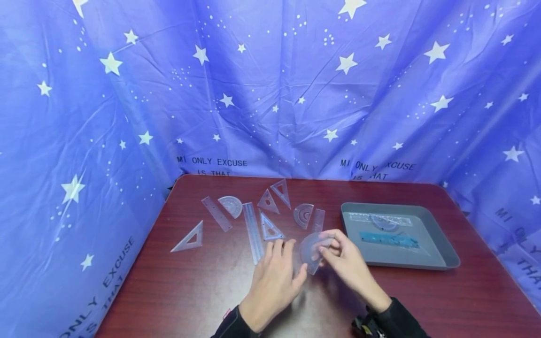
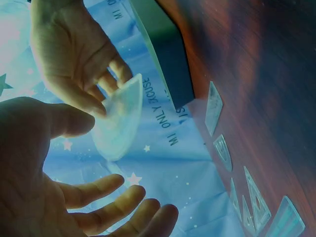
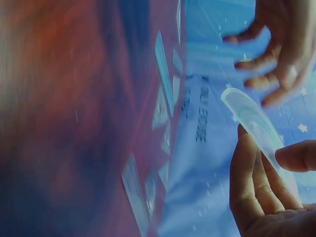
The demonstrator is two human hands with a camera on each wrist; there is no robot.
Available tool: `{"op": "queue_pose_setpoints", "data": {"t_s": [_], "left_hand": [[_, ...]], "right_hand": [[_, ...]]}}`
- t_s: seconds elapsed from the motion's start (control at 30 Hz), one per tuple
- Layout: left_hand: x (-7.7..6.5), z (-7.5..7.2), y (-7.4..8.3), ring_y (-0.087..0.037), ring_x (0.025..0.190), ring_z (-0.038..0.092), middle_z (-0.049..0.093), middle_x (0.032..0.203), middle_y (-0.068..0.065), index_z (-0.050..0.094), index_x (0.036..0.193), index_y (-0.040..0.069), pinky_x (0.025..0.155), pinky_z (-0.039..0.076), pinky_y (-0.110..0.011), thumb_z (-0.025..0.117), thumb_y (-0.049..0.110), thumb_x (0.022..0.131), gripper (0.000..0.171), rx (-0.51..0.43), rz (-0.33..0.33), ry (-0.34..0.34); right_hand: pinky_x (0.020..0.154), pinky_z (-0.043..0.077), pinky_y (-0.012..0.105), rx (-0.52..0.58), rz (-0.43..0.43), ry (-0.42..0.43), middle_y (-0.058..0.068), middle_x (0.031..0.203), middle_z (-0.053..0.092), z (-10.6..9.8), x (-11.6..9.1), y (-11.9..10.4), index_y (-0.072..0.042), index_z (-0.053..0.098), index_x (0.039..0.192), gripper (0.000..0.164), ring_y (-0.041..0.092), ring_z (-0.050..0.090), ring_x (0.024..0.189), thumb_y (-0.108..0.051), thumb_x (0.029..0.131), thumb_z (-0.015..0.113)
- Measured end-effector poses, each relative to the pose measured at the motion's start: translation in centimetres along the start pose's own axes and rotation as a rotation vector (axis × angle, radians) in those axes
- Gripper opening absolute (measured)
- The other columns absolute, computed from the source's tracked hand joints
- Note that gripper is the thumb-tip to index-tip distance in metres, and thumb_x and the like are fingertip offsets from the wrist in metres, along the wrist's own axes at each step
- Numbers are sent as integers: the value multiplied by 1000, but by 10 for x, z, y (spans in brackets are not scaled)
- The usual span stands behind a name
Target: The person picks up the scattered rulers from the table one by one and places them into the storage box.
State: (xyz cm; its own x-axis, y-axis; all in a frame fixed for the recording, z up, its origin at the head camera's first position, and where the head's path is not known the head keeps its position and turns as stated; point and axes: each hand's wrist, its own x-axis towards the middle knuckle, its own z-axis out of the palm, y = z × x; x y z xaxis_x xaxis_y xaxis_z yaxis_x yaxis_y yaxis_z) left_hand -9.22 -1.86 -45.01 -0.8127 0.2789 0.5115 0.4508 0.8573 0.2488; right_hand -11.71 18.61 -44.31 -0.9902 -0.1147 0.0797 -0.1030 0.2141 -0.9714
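My right hand (image 1: pixel 348 264) pinches a clear semicircular protractor (image 1: pixel 310 248) between thumb and fingers, tilted above the table. In the right wrist view the protractor (image 3: pixel 253 118) stands almost edge-on, with the thumb on one face and fingers on the other. Beside it, my left hand (image 1: pixel 274 277) has its fingers spread and nothing in its grasp. The left wrist view shows the left thumb close to the held protractor (image 2: pixel 121 121); whether they touch I cannot tell. A clear set square (image 1: pixel 270 228) and a long ruler (image 1: pixel 252 232) lie just past the left fingertips.
A grey tray (image 1: pixel 439 258) at the right holds a blue ruler (image 1: pixel 389 239), a clear ruler (image 1: pixel 359 217) and a protractor (image 1: pixel 383 222). Farther back lie two protractors (image 1: pixel 230 206) (image 1: pixel 303 215), short rulers (image 1: pixel 217 214) (image 1: pixel 319 220) and more set squares (image 1: pixel 192 238). A starry curtain (image 1: pixel 270 94) hangs behind.
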Motion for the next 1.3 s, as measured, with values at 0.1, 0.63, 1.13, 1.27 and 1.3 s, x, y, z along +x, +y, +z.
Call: {"op": "queue_pose_setpoints", "data": {"t_s": [0.1,0.63,1.13,1.27,1.3], "left_hand": [[-1,0,-6,-24,102,65,71,116,-10,68,132,6,72,61,-34,80,38,90,54,-4,-16,-25],[-5,-8,-42,-30,105,68,71,121,-12,69,129,5,82,62,-49,81,33,92,48,-84,-139,-286],[-9,-7,-44,-29,104,66,71,123,-11,70,128,7,77,61,-48,81,34,92,46,-82,-152,-280],[-9,-8,-44,-28,107,66,70,125,-12,69,129,8,78,61,-49,80,34,93,47,-85,-154,-285],[-10,-7,-44,-28,107,66,70,125,-12,69,130,8,78,61,-49,80,34,93,47,-85,-154,-286]], "right_hand": [[74,65,32,-80,-75,30,25,105,79,-16,5,-3,8,58,128,28,10,77,80,5,101,66],[64,46,20,-640,-116,227,8,97,77,-121,31,-22,-8,63,126,31,-3,62,79,3,98,55],[67,48,35,-912,-92,-10,16,93,71,-161,75,2,2,66,111,17,22,59,78,1,96,60],[72,55,44,-918,-39,-120,16,94,71,-168,85,12,2,67,107,13,28,65,84,3,93,65],[75,58,47,-921,-31,-146,15,94,71,-170,87,15,2,67,104,12,29,66,86,3,92,66]]}}
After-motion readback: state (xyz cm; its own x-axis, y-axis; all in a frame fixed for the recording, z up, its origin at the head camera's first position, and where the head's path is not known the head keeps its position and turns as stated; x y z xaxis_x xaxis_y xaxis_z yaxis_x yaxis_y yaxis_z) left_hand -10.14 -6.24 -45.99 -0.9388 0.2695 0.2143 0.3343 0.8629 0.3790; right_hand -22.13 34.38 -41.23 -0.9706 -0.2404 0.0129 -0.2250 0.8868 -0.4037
